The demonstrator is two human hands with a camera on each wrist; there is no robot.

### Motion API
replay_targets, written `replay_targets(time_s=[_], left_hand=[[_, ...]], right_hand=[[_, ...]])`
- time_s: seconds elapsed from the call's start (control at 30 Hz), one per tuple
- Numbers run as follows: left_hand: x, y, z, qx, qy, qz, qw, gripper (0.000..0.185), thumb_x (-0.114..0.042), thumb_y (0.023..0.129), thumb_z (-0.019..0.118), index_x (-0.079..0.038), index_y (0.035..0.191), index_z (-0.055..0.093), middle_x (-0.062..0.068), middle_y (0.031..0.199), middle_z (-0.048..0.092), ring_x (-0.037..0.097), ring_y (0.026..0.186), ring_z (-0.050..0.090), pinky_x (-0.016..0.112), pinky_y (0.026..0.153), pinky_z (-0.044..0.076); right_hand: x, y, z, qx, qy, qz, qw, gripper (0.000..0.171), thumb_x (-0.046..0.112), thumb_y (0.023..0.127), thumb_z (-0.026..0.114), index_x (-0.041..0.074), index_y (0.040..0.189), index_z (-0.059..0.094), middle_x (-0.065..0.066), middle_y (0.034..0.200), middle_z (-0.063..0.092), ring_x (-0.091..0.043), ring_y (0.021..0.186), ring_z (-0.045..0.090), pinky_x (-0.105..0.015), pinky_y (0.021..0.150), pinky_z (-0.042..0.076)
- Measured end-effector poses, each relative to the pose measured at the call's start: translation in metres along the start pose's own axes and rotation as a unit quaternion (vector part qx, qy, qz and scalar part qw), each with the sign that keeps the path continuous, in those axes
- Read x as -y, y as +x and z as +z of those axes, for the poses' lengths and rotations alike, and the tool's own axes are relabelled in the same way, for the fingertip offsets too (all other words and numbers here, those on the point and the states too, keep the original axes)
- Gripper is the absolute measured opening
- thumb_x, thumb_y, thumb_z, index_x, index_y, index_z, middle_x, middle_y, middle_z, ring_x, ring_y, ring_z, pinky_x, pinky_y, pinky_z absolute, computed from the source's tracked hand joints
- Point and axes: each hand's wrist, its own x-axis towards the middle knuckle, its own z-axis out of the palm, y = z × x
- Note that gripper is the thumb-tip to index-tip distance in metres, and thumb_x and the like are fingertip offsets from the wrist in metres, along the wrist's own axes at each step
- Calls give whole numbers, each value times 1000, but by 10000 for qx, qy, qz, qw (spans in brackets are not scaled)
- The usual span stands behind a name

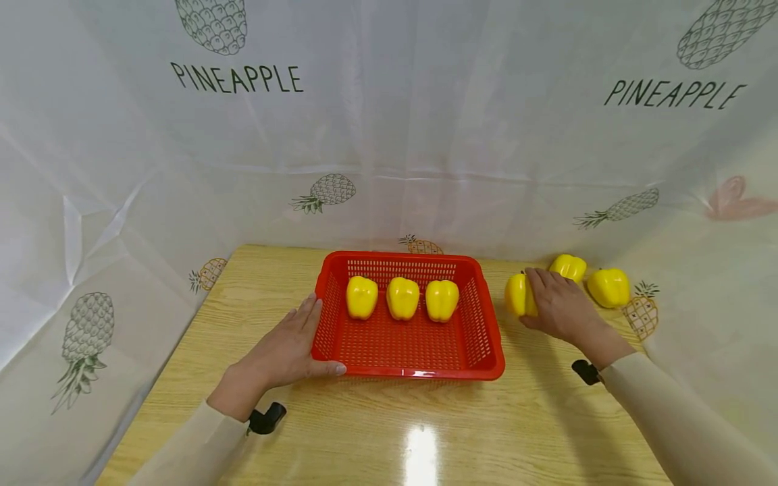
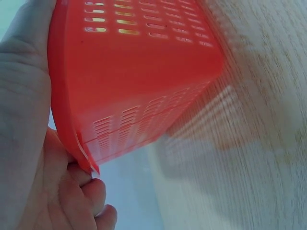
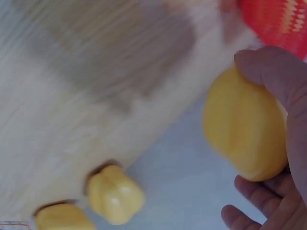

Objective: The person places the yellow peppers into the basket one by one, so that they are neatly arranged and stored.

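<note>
My right hand [image 1: 562,307] grips a yellow bell pepper [image 1: 518,295] just right of the red plastic basket [image 1: 404,372]. In the right wrist view, thumb and fingers wrap the held bell pepper [image 3: 244,124], which is above the table. My left hand [image 1: 286,351] holds the basket's left front corner, its thumb along the front rim and its fingers at the left rim; the left wrist view shows the fingers curled at the rim [image 2: 60,103]. Inside the basket three yellow bell peppers [image 1: 403,298] stand in a row near the back wall.
Two more yellow bell peppers [image 1: 610,288] lie at the table's back right, beyond my right hand. The wooden table [image 1: 358,432] ends at a pineapple-print sheet [image 1: 389,135] that hangs behind it and along both sides.
</note>
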Motion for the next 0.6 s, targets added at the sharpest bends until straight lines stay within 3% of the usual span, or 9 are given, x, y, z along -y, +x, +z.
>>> replay_targets(time_s=[0.17, 0.4, 0.6], left_hand=[[-1, 0, 1, -78, 32, 17, 10000, 138, -89, 79, 64, 8, 165, 15, 26, 175, 10, 43, 161, 20, 58, 130, 22], [-1, -1, 1, -80, 40, 30, 10000, 138, -90, 81, 61, 9, 165, 14, 28, 175, 10, 44, 161, 20, 59, 130, 21], [-2, -1, 1, -64, 33, -4, 10000, 137, -89, 81, 62, 9, 165, 14, 28, 174, 10, 44, 161, 20, 58, 130, 22]], right_hand=[[17, 16, -24, -427, 46, -108, 9990, 105, 39, 69, 97, -16, 142, 46, -34, 124, 63, -49, 107, 65, -60, 91, 58], [55, 53, -66, -159, -65, -354, 9992, 102, 45, 76, 94, -16, 142, 46, -33, 129, 63, -47, 119, 63, -56, 108, 53], [101, 93, -86, -84, 73, -640, 9979, 97, 52, 80, 90, -12, 140, 48, -29, 130, 63, -44, 116, 65, -51, 103, 58]])
